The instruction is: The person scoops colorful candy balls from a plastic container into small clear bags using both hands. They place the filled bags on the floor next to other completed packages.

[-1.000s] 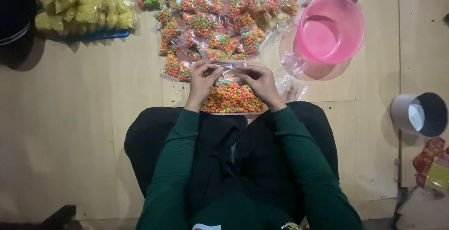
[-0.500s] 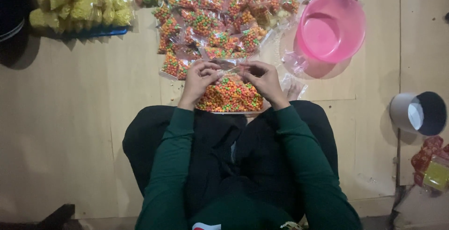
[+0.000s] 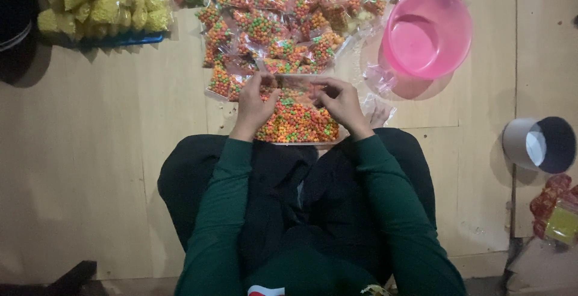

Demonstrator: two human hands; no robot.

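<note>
- A clear plastic bag [image 3: 296, 115] of small orange, green and yellow snack balls is lying at centre frame on the wooden floor [image 3: 108, 151], just in front of the person's crossed legs.
- The left hand [image 3: 254, 104] is pinching the bag's top edge at its left corner, fingers closed on the plastic.
- The right hand [image 3: 342, 102] is pinching the same edge at the right, so the mouth is being stretched flat between both hands.
- Judging by this grip, the bag's mouth is being closed; finishing the seal would call for pressing evenly along the stretched edge without tipping the fill.
- Just above, at upper centre, a heap of similar filled bags [image 3: 277, 25] is spreading across the floor.
- A pink plastic basin [image 3: 428, 31] is sitting at upper right, near the heap.
- Bags of yellow snacks [image 3: 102, 4] are lying at upper left.
- A grey cylindrical container [image 3: 539, 144] is lying on its side at the right edge, well apart.
</note>
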